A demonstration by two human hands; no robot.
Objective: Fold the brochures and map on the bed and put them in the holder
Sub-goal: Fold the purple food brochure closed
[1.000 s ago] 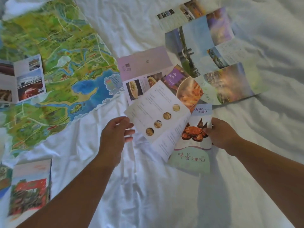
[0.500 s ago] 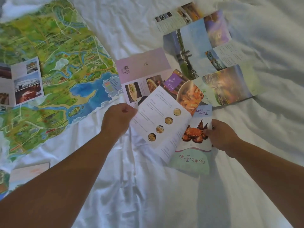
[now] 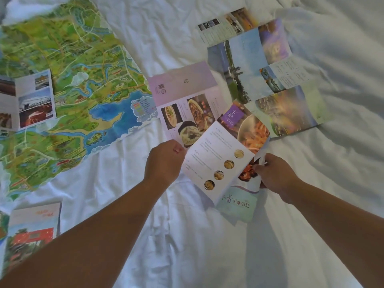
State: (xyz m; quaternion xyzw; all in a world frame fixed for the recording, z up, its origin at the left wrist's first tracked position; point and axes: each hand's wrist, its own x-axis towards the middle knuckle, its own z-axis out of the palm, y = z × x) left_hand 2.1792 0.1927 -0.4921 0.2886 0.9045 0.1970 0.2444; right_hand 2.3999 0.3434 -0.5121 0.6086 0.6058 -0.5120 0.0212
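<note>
Sprawling across a rumpled white sheet (image 3: 187, 250) lie map (image 3: 83, 80) and brochures (image 3: 268, 80).

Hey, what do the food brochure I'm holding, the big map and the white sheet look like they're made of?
The food brochure looks like thin printed paper, perhaps lightly coated: it curves and shows sharp fold lines. The map seems paper too, fairly matte, lying flat without glare. The sheet is white woven fabric, probably cotton: soft wrinkles.
</note>
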